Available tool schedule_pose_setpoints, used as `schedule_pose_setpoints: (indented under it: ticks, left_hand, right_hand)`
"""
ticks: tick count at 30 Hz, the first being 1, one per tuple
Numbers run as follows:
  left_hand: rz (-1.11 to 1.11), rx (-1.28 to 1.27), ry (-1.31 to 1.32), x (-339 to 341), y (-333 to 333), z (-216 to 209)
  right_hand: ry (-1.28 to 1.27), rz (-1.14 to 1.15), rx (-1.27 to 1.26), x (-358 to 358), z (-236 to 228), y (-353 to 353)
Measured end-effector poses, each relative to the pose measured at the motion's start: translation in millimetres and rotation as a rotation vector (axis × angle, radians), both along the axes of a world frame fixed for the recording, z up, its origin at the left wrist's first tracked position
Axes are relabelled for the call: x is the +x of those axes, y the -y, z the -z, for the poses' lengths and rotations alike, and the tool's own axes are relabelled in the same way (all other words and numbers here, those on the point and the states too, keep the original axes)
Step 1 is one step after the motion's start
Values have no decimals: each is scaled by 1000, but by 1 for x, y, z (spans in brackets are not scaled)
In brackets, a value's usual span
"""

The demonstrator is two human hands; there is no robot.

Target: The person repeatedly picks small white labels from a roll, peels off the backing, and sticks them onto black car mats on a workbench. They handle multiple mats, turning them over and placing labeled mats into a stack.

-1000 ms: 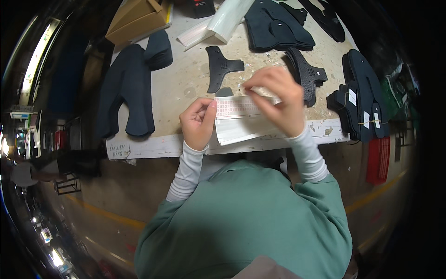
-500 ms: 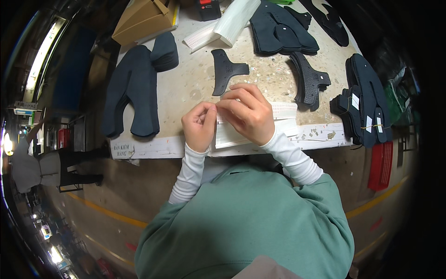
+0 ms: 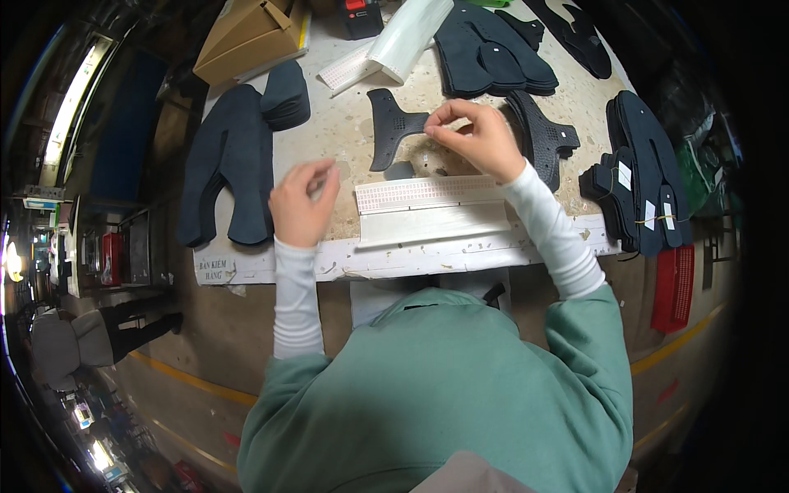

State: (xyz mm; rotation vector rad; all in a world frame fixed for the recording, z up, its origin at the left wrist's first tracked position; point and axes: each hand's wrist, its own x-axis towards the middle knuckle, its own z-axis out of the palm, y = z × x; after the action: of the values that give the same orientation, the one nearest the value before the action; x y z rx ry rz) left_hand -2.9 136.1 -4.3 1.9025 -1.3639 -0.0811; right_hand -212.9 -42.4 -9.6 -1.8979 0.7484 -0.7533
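Note:
My right hand has its thumb and fingertips pinched together at the side tab of a black T-shaped piece with small holes. What is in the pinch is too small to make out. My left hand is raised over the front of the table, left of the sticker sheet; its fingers curl toward the thumb and are blurred. Between my arms lies a white sheet of small red-printed stickers, folded over near the table's front edge. Right of my right hand stands a stack of black T-shaped pieces.
Stacks of dark padded pieces lie at left and at the back. A banded bundle sits at the right edge. A cardboard box and more sticker sheets are farther back. A person stands at the far left.
My hands, together over the sticker sheet before, have parted. The left went left and the right moved forward and right to the T-shaped piece's tab. The sheet is now uncovered.

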Motion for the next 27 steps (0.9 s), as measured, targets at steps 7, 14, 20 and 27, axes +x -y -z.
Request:
schedule_pose_setpoints:
  ticks: [7,14,20,27]
  left_hand:
    - [552,108,65,10,117,0]
    - [462,153,289,1,134,35]
    - [432,137,404,-1,129,34]
    - [416,116,393,-5,129,34]
  right_hand:
    - [-278,46,-573,38,29,28]
    - [-270,130,-851,43,42,23]
    - [-249,263,-626,34,36,31]
    - [-212,280,-609,23,27,33]
